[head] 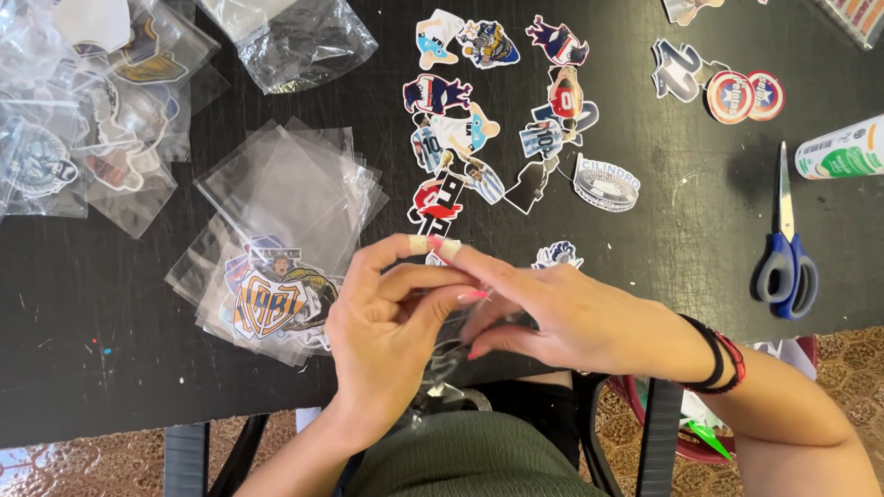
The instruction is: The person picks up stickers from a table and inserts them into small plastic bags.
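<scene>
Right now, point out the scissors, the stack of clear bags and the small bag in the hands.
scissors [785, 267], head view, on the blue handles.
stack of clear bags [281, 189], head view, on the top bag's middle.
small clear bag [440, 354], head view, on the crinkled part below the fingers.
</scene>
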